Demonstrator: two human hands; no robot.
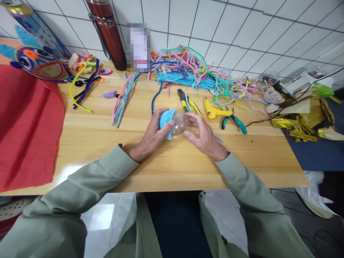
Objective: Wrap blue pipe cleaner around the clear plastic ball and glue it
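A clear plastic bottle lies sideways in both my hands above the wooden table. Light blue pipe cleaner is wound round its left half. My left hand is wrapped round the blue-wound part, thumb across the front. My right hand grips the clear end with its fingers curled over it. A loose blue strand trails from under my right hand.
Behind the bottle lie pliers, a yellow glue gun, green-handled cutters and a heap of coloured pipe cleaners. Red paper covers the left. Gold foil lies right. A dark red flask stands by the tiled wall.
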